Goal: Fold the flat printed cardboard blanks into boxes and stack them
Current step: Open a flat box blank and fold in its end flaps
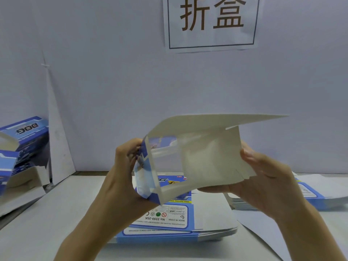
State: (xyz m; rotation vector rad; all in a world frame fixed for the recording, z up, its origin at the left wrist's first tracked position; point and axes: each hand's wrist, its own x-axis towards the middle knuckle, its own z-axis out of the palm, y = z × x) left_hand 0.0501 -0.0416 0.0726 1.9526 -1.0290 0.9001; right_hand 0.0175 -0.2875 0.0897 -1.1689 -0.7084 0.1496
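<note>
Both hands are holding a half-opened cardboard blank (199, 159) above the near stack of flat blanks (169, 221), whose top sheet is showing "No 5599-20A" and "MADE IN CHINA" upside down. The left hand (128, 166) is curling round its blue printed left edge. The right hand (265, 178) is pinching the white right panel, thumb on top. Folded boxes (26, 136) reading "DOG" are sitting far left, and a wall sign (211, 21) is showing "折盒".

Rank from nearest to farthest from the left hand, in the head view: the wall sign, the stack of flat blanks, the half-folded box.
1. The half-folded box, held in the left hand.
2. The stack of flat blanks, on the table just below.
3. The wall sign, high up at the back.
</note>
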